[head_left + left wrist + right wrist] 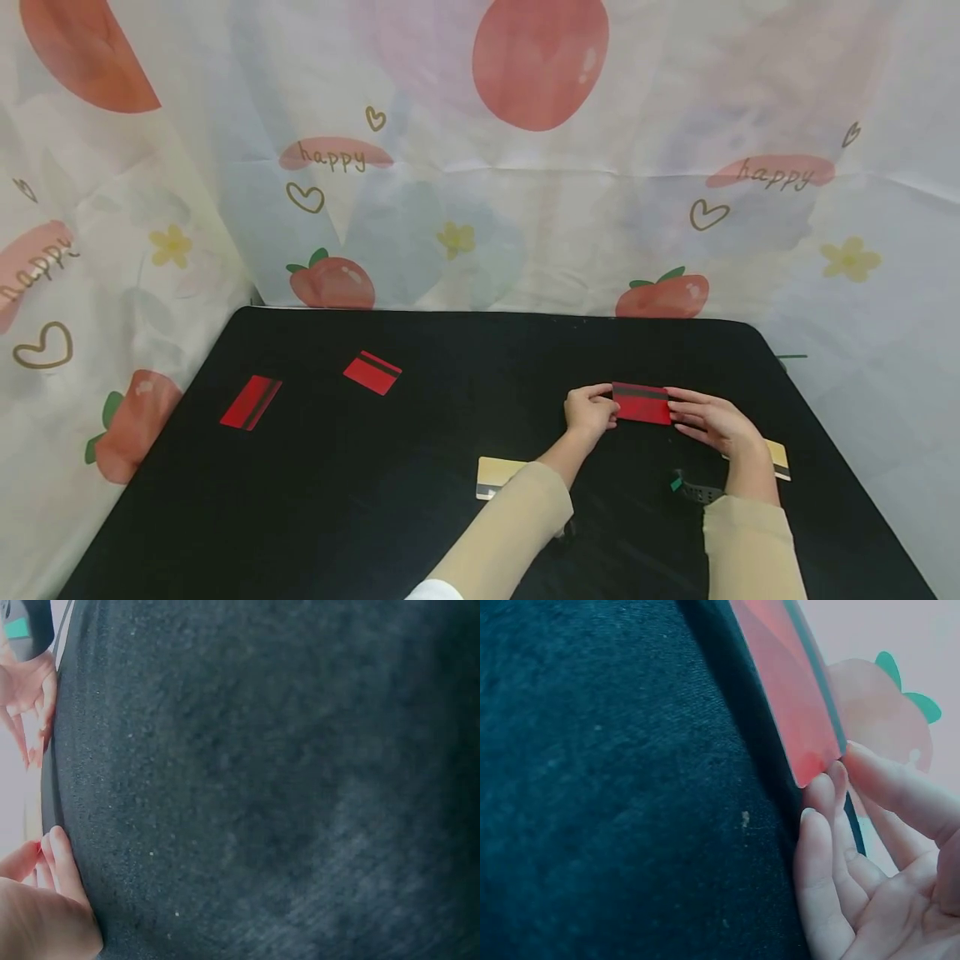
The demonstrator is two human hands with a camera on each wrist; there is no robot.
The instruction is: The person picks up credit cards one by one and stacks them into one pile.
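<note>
A red card (641, 404) with a dark stripe is held between both hands at the right of the black table. My left hand (591, 412) pinches its left edge. At the right edge, my right hand (712, 421) has its fingertips on the card. Close up in the right wrist view, the fingers (821, 847) meet at the red card's (799, 697) end. In the left wrist view, the left hand (49, 915) is at the lower left, and the card is barely visible. Whether the card touches the table is unclear.
Two more striped red cards (251, 402) (372, 372) lie on the left part of the black table (375, 533). A gold card (498, 472) is partly under the left forearm; another gold card (778, 458) is partly behind the right wrist. A patterned curtain (420, 250) stands behind.
</note>
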